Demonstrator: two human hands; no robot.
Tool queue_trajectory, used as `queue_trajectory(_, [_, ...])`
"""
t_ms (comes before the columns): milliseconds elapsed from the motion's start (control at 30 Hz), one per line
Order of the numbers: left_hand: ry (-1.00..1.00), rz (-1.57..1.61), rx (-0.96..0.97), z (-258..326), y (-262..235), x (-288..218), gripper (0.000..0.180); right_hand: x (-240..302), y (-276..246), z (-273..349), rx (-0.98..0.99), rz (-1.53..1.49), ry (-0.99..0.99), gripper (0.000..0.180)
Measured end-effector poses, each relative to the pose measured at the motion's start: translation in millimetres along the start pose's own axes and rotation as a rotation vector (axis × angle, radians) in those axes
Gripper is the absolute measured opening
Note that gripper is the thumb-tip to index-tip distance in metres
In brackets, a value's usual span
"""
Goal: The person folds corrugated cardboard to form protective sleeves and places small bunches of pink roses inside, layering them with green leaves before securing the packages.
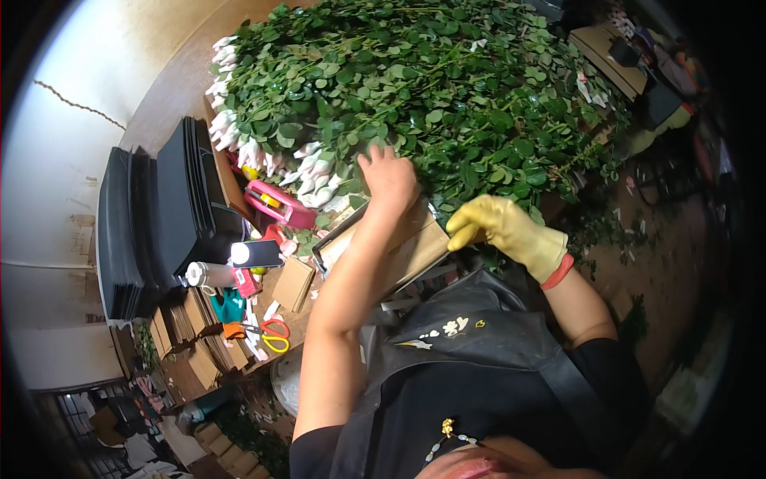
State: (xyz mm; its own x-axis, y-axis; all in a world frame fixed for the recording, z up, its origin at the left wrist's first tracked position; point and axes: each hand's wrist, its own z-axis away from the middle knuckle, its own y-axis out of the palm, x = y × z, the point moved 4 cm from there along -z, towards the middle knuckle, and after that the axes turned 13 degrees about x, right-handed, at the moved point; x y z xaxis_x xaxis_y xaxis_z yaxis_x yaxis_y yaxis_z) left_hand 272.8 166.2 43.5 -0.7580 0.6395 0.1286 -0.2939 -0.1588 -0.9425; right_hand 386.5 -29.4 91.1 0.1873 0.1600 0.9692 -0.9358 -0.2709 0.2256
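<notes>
My bare left hand [388,182] reaches over the near edge of a large heap of leafy green rose stems [447,104]. Its fingers are spread against the leaves, and nothing shows in them. Just to its left lie rose heads in pale pink-white covers [315,177]. Beneath the left forearm is a shallow cardboard tray [419,243] with a dark rim, partly hidden by the arm. My right hand [511,231], in a yellow rubber glove with a red cuff, hovers by the tray's right corner. Its fingers are bent but apart, with no object visible between them.
Left of the tray are a pink tape dispenser [279,206], a phone [257,254], a white bottle [209,275], scissors [267,331] and cardboard pieces [293,283]. Black sheets [179,180] stand stacked by the wall. Leaf scraps litter the floor [630,263] at right.
</notes>
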Motion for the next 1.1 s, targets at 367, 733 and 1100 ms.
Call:
queue_trajectory(367, [-0.039,0.232,0.146,-10,-6,-12,0.048,-194,-5,20,-0.173,-0.374,0.232,0.025])
queue_trajectory(733, [0.376,0.598,-0.357,13,-5,14,0.027,-167,-14,-9,-0.243,0.543,-0.041,0.039])
queue_trajectory(1100, [-0.192,1.275,-0.591,245,109,178,0.032,-27,22,38,0.077,1.044,0.652,0.042])
